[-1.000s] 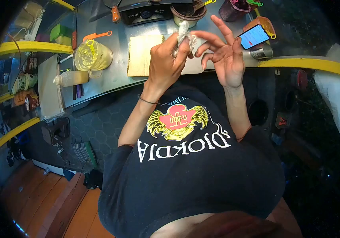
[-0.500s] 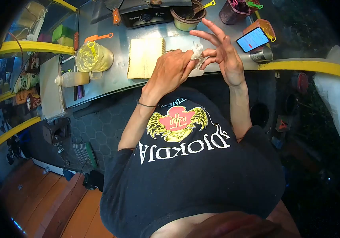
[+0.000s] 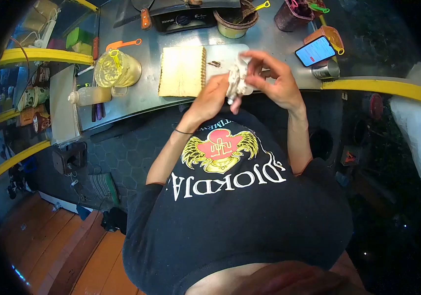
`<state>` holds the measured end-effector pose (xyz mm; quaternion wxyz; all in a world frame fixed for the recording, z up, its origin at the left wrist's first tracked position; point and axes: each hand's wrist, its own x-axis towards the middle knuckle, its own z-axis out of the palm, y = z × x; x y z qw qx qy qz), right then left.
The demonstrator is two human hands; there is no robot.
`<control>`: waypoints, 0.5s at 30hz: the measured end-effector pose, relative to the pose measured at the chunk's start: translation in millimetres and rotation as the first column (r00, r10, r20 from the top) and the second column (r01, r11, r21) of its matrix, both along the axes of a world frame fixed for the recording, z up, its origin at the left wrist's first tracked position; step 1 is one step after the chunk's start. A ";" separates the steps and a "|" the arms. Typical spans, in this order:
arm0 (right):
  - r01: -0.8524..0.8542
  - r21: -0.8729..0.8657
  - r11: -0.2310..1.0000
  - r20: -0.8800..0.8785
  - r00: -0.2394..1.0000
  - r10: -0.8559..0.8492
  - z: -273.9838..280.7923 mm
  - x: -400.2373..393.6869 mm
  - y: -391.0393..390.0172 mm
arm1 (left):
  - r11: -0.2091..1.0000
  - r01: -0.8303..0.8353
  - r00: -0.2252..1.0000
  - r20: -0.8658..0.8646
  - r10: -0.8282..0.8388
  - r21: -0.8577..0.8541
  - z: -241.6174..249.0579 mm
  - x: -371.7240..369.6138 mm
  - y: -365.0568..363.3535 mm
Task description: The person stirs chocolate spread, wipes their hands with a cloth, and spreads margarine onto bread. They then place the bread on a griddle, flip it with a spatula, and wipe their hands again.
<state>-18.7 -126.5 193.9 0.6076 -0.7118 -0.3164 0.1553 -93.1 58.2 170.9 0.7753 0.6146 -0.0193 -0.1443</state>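
Observation:
A crumpled white tissue [image 3: 236, 81] is bunched in my left hand [image 3: 212, 100], its fingers closed around it. My right hand [image 3: 278, 81] is beside the tissue, fingers bent and apart, with fingertips right at its edge. Beneath both hands lies a pale board [image 3: 218, 53] with a small brown smear [image 3: 214, 64]. Left of the board sits a rectangular slab of bread [image 3: 181, 73] with a ridged edge.
A tub of yellow spread [image 3: 117, 71] and a bottle [image 3: 90, 96] stand left. A black Rinnai stove [image 3: 183, 19] is at the back, beside a brown-smeared tub [image 3: 233, 30]. Right are a phone [image 3: 315, 51], a metal can [image 3: 325, 70] and a dark container [image 3: 294, 14].
My right hand has turned and curled its fingers inward from a wider spread. My left hand and the tissue have shifted slightly down and left, uncovering the brown smear.

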 end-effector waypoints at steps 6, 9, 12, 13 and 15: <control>-0.140 -0.179 0.974 0.016 0.989 0.145 -18.5 4.9 -7.9 | 0.904 0.185 0.941 -0.196 -0.277 -0.386 -40.0 -5.5 -0.9; -0.152 -0.200 0.968 0.010 0.988 0.157 -38.5 1.0 -4.8 | 0.843 0.165 0.854 -0.353 -0.382 -0.511 -47.5 -4.9 2.1; -0.037 -0.211 0.977 0.174 0.982 0.075 -54.5 3.0 -2.8 | 0.986 0.079 0.924 -0.359 -0.128 -0.148 -45.1 -4.7 3.0; 0.016 -0.192 0.981 0.189 0.982 0.021 -58.1 2.7 -1.0 | 0.986 0.078 0.922 -0.365 -0.129 -0.151 -47.7 -2.8 3.9; 0.065 -0.172 0.983 0.200 0.979 -0.030 -65.1 1.3 2.0 | 0.993 0.112 0.936 -0.333 -0.112 -0.019 -51.4 0.3 6.2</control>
